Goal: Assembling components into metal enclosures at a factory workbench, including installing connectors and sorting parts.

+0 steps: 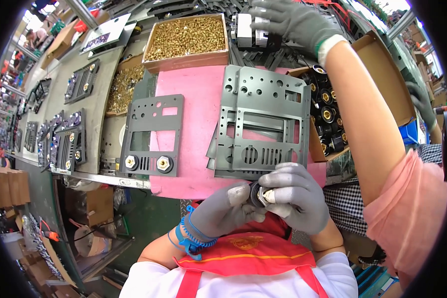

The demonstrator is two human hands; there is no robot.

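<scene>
Just in front of my apron, both gloved hands meet at a black round fitting with a silver hex nut (pixel 260 194). The fingers of my left hand (pixel 221 211) are closed around its black side. My right hand (pixel 300 196) pinches the nut side between thumb and fingers. Beyond them lies a stack of grey perforated metal panels (pixel 268 114) on a pink sheet (pixel 196 124). To the left, a single grey panel (pixel 154 109) carries two fittings (pixel 164 163) with hex nuts along its near edge.
A cardboard box (pixel 184 62) of small brass parts stands at the back. At right, an open box holds black fittings (pixel 328 114). A co-worker's gloved hand (pixel 295 25) reaches over the far bench, the arm crossing on my right. Finished-looking panels (pixel 67 149) lie on the left bench.
</scene>
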